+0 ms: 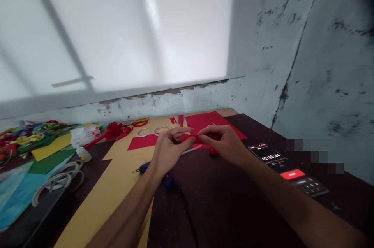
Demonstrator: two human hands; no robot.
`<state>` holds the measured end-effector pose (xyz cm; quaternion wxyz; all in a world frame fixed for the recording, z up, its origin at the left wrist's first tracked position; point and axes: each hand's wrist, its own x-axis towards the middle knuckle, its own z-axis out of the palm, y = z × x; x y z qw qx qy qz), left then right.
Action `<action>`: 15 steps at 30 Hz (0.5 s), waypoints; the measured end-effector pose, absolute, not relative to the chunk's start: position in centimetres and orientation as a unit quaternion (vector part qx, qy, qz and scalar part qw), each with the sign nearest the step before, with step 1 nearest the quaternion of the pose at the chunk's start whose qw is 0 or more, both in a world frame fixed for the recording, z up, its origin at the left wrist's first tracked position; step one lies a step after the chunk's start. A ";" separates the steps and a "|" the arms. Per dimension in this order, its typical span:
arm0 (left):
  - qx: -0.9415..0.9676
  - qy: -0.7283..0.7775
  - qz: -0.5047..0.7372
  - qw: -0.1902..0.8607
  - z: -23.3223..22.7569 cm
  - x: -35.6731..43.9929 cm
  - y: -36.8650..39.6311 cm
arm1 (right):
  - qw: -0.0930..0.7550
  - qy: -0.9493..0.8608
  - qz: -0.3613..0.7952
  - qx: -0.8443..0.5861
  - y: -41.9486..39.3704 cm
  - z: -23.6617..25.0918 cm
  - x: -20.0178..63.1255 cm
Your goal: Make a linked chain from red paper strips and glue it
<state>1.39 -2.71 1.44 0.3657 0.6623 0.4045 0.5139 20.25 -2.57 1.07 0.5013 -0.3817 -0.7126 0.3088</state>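
My left hand (173, 145) and my right hand (224, 143) meet above the table, both with fingers pinched on a short red strip (195, 138). It looks like felt or ribbon, partly covered by my fingers. Just below my right hand lies a small red piece (213, 151). A thin translucent stick (192, 149) rests between the hands on the tabletop. Beside my left forearm lies a blue glue gun (167, 181), its metal nozzle pointing left and its middle hidden by the arm.
Red sheets (201, 117), two silvery rings (144, 132) and yellow-handled scissors (141, 122) lie on tan paper (96, 201). A phone (271, 157) shows a timer at right. At left are a small bottle (84, 154), pale cable (60, 176), black box (43, 215) and colourful craft pieces (32, 139).
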 end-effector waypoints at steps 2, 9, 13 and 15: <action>0.657 0.403 0.520 0.368 1.3 1.6 -2.7 | 0.514 -0.685 0.330 -0.397 -2.6 1.0 20.0; 0.617 0.388 0.482 0.485 1.4 1.4 -2.6 | 0.545 -0.648 0.335 -0.412 -2.5 0.9 19.9; 0.594 0.399 0.500 0.488 1.5 1.4 -2.5 | 0.543 -0.652 0.321 -0.420 -2.6 0.7 19.9; 0.592 0.398 0.502 0.489 1.5 1.5 -2.6 | 0.549 -0.652 0.317 -0.417 -2.6 0.6 19.8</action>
